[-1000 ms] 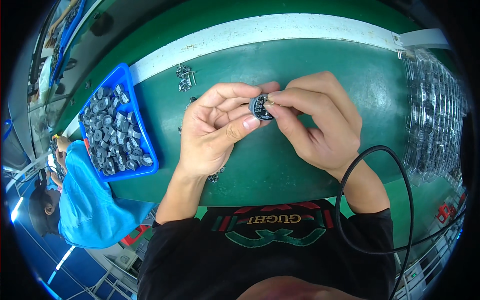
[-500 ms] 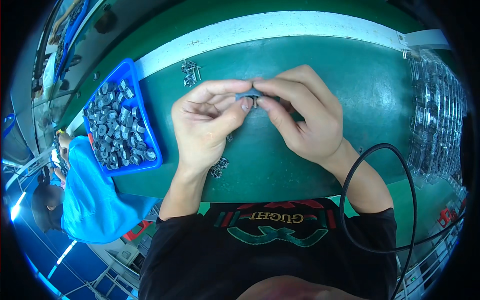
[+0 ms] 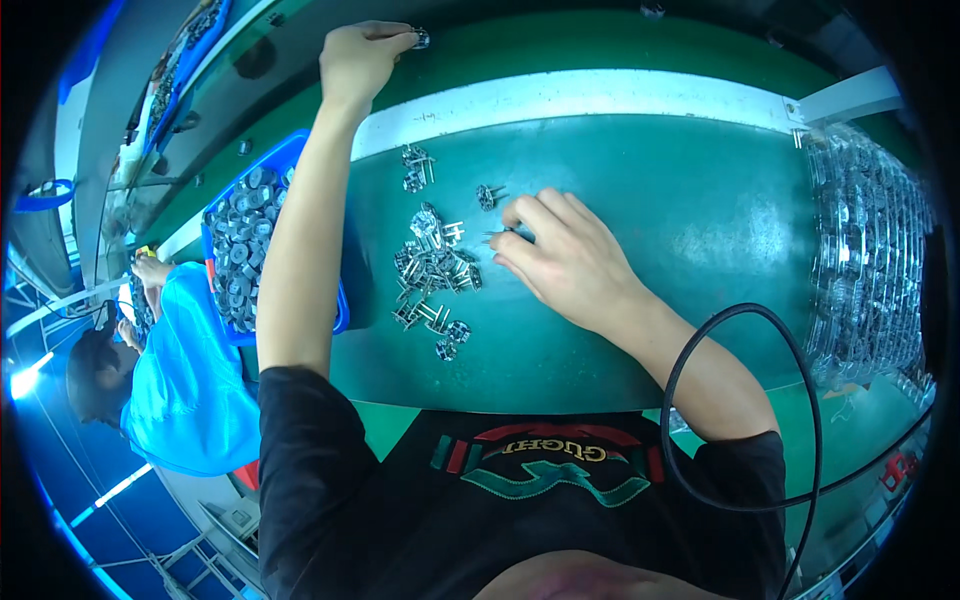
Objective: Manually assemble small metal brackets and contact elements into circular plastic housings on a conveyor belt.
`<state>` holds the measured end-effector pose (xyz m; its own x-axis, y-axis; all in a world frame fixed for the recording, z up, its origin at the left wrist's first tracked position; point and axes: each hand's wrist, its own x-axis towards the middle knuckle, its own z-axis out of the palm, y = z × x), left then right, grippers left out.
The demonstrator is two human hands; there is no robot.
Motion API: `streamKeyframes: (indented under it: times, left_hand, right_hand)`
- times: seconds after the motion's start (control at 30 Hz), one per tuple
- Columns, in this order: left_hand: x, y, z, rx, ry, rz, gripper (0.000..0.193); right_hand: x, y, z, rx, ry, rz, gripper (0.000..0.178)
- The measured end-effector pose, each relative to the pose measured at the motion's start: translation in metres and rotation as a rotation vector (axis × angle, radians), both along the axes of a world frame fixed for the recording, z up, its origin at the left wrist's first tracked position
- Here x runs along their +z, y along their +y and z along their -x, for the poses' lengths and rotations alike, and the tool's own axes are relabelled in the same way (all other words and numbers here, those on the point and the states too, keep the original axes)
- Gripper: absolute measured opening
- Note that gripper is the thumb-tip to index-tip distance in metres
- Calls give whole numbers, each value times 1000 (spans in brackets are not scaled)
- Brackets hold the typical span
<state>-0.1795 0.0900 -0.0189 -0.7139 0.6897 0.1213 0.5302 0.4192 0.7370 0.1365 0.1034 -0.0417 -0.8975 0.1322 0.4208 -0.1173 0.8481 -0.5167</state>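
My left hand [image 3: 360, 65] reaches past the white rail over the far green strip. Its thumb and fingers pinch a small dark metallic part [image 3: 421, 39], whose details are too small to make out. On the near side, my right hand [image 3: 565, 250] is closed over the green table, its fingertips on a small metal part with thin pins [image 3: 491, 238], mostly hidden by the fingers. Just beyond it lies one loose metal part [image 3: 488, 196]. A pile of metal parts with thin shafts [image 3: 436, 262] is left of my right hand, and a smaller cluster [image 3: 415, 168] sits farther back.
A blue bin [image 3: 344, 312] of grey round knob-like pieces [image 3: 240, 245] stands at the left, partly behind my left forearm. Stacked clear plastic trays [image 3: 868, 260] line the right side. A black cable [image 3: 815, 400] loops by my right arm. A co-worker in blue [image 3: 190, 380] sits at left.
My hands were together over the table on a grey piece; now they are apart. The left has moved far forward across the rail, and the right has come down beside the metal parts.
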Motion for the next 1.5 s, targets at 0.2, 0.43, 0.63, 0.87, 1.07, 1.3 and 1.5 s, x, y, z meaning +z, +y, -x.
streamKeyframes:
  times: [0.2, 0.43, 0.63, 0.87, 1.07, 1.3, 1.5]
  left_hand:
    - [-25, 13, 12, 88, 67, -2, 26]
    - [7, -36, 61, 207, 248, 213, 41]
    - [18, -121, 155, 473, 324, 1044, 52]
    - [24, -126, 118, 207, 511, 560, 35]
    - [49, -90, -66, -156, -8, -105, 40]
    - [37, -93, -164, -367, -478, -131, 44]
    - [31, -84, -177, -440, -603, -182, 44]
  right_hand:
    - [3, 9, -4, -80, -2, -3, 24]
    - [12, 18, -10, -127, -69, -129, 24]
    - [16, 17, -8, -150, -88, -146, 17]
    - [12, 19, -6, -107, -28, 184, 15]
    - [25, 27, -10, -185, 7, 716, 10]
    - [29, 28, -7, -241, 233, 657, 12]
    - [29, 30, -5, -228, 259, 395, 14]
